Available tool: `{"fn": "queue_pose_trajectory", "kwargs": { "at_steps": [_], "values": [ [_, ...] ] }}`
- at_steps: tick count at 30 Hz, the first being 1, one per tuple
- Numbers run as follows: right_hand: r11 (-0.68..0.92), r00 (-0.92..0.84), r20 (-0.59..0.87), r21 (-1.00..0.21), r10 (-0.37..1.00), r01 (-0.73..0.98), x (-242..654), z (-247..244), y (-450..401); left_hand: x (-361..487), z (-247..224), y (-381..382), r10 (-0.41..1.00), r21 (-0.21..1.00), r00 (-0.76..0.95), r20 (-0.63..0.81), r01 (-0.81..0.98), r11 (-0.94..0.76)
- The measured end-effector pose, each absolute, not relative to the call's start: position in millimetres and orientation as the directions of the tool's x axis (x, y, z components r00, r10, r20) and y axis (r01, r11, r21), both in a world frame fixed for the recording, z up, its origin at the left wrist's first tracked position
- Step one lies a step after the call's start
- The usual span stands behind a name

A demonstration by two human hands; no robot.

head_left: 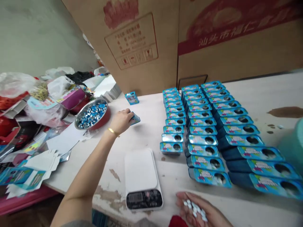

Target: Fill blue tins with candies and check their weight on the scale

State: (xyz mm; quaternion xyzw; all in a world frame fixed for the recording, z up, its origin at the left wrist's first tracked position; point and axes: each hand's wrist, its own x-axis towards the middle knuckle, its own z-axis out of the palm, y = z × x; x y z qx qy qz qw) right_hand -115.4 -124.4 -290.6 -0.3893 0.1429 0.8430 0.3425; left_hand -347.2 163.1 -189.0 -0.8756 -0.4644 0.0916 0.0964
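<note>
My left hand [122, 121], with a gold bracelet at the wrist, has its fingers closed round a small blue tin [135, 119] above the white table; the hand covers part of it. Behind it, another blue tin [132, 98] stands against a cardboard box. Low in the view, my right hand [211, 206] is cupped palm up, holding several small white mints [195, 209]. Between my hands lies a white digital scale [141, 171] with nothing on its plate. To the right, blue tins [202, 130] stand in three rows, with round openings in their tops.
A metal bowl [105, 122] full of small blue-and-silver pieces stands left of my left hand. Large cardboard boxes [146, 75] rise along the back. Plastic bags, packets and flattened cartons [42, 164] crowd the left side. A pale green container [292, 146] is at the right edge.
</note>
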Motion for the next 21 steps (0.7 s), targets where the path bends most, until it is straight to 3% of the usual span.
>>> {"fn": "queue_pose_trajectory", "kwargs": {
  "at_steps": [7,10,12,16,19,21],
  "values": [
    [-0.753,-0.482,-0.691,-0.139,0.538,-0.643,-125.0,-280.7,-145.1,-337.7,-167.5,8.3,0.73,-0.043,0.646,-0.221,0.742,-0.669],
    [-0.765,-0.512,-0.71,-0.058,0.483,-0.642,-124.9,-277.2,-154.8,-337.6,-174.2,-11.5,0.756,-0.033,0.623,-0.201,0.767,-0.64],
    [-0.763,-0.53,-0.726,0.012,0.439,-0.647,-123.6,-271.8,-158.7,-336.4,-175.5,-21.9,0.758,-0.028,0.642,-0.113,0.761,-0.649],
    [-0.697,-0.466,-0.744,0.0,0.479,-0.717,-123.0,-264.3,-164.1,-313.6,-186.5,-68.4,0.697,0.087,0.715,0.054,0.692,-0.717],
    [-0.623,-0.468,-0.697,0.038,0.544,-0.781,-124.7,-268.7,-169.2,-282.1,-212.8,-116.4,0.594,0.246,0.801,-0.07,0.591,-0.768],
    [-0.607,-0.51,-0.651,0.093,0.563,-0.789,-125.3,-274.8,-173.6,-264.9,-233.6,-140.4,0.591,0.263,0.797,-0.125,0.601,-0.755]
  ]
}}
